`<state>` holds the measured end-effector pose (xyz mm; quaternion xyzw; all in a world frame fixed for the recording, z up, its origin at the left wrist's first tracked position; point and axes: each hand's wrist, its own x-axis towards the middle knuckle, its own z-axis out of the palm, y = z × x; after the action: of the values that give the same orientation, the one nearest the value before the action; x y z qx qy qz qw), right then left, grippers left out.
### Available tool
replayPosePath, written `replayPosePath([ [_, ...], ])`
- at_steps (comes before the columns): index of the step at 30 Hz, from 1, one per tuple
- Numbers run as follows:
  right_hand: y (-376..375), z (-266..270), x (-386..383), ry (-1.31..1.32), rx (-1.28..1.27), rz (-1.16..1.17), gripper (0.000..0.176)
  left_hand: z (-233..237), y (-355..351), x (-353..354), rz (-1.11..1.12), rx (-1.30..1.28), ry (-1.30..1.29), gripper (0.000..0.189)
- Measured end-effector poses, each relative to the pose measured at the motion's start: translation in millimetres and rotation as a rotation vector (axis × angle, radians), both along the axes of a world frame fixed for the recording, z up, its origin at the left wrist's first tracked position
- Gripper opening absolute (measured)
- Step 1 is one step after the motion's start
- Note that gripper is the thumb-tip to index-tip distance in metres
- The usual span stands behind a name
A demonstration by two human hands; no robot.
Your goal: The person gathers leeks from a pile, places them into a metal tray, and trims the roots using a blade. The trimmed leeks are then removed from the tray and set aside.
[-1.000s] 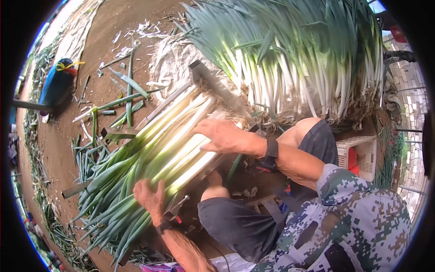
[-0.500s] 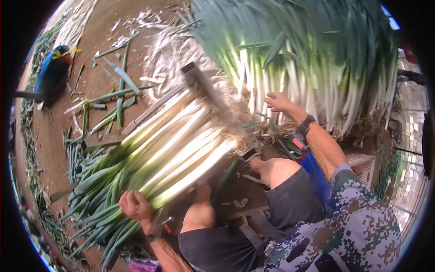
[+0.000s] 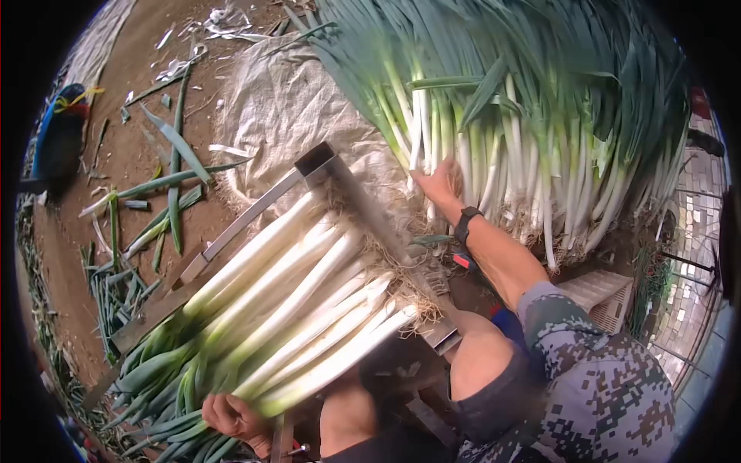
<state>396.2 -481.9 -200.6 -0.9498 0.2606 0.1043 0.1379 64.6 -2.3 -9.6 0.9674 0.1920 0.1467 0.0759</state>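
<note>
A bundle of large green onions [image 3: 309, 282] lies slantwise in a metal frame [image 3: 363, 204], the roots against its upper right plate and the leaves hanging out at lower left. At the bundle's near edge, my left hand [image 3: 235, 417] is curled closed around the lower green part of a green onion; its fingertips are partly hidden. My right hand [image 3: 440, 184] reaches into the white stalks at the left end of a big pile of green onions [image 3: 540, 147]. Its thumb and fingers are apart there, with stalks close by. A dark watch [image 3: 466, 222] is on that wrist.
A pale woven sheet [image 3: 285, 108] covers the ground behind the frame. Loose leaves [image 3: 176, 154] are scattered on the dirt at left, near a blue container [image 3: 58, 131]. A light plastic crate [image 3: 594, 297] stands beside my right arm. My knees are under the frame's near side.
My right hand has moved left and slightly down, in among the pile's white stalks. My left hand stays at the bundle's near edge. The camera view has shifted.
</note>
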Motion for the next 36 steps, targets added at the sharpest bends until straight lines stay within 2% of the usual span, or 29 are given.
replayPosePath([
  [1, 7, 15, 5, 0.002, 0.061, -0.035, 0.108, 0, 4, -3, -0.011, 0.033, 0.023, 0.012],
  [3, 1, -8, 11, -0.123, 0.153, 0.003, 0.109, -3, 7, -7, -0.016, 0.013, 0.021, 0.010],
  [6, 24, -9, 10, -0.112, -0.002, 0.047, 0.107, 2, 4, -6, -0.013, 0.017, 0.051, 0.013],
  [9, 13, 2, 17, -0.016, 0.114, 0.043, 0.107, -2, 9, -10, -0.007, 0.038, 0.046, 0.012],
  [12, 8, 31, 35, 0.095, 0.390, -0.059, 0.108, 14, -5, 15, -0.093, 0.084, 0.002, 0.015],
  [16, 32, -17, 21, -0.224, 0.155, 0.105, 0.110, 31, -22, 49, -0.199, 0.165, -0.087, 0.021],
  [19, 32, -27, 28, -0.119, 0.065, 0.052, 0.118, 31, -20, 47, -0.217, 0.194, -0.097, 0.015],
  [21, 20, -26, 34, -0.127, 0.144, 0.005, 0.110, 23, -11, 26, -0.137, 0.137, -0.035, 0.010],
  [22, 21, -14, 39, -0.092, 0.129, -0.040, 0.098, 11, -2, 7, -0.059, 0.069, 0.020, 0.010],
  [23, 19, -11, 43, -0.069, 0.163, -0.046, 0.097, 7, -1, 2, 0.017, -0.004, 0.069, 0.010],
  [25, 14, -4, 49, -0.021, 0.227, -0.068, 0.096, 3, 3, 0, -0.005, 0.026, 0.046, 0.008],
  [26, 15, 1, 48, -0.080, 0.299, -0.120, 0.086, 2, 4, -1, -0.011, 0.033, 0.035, 0.008],
  [29, -18, -21, 56, -0.132, 0.650, -0.046, 0.077, 0, 3, 2, -0.013, 0.020, 0.009, 0.009],
  [30, -25, -29, 52, -0.230, 0.825, -0.113, 0.058, 0, 3, 2, -0.007, 0.014, 0.011, 0.009],
  [33, -25, 33, 39, -0.139, 1.257, -0.267, 0.042, 1, 4, 2, 0.013, -0.013, 0.008, 0.011],
  [34, -38, 23, 35, -0.082, 1.178, -0.247, 0.035, -1, 5, 1, 0.011, -0.009, -0.007, 0.010],
  [36, -45, 55, 13, 0.031, 1.142, -0.147, 0.037, -1, 4, 2, 0.009, -0.009, -0.041, 0.009],
])
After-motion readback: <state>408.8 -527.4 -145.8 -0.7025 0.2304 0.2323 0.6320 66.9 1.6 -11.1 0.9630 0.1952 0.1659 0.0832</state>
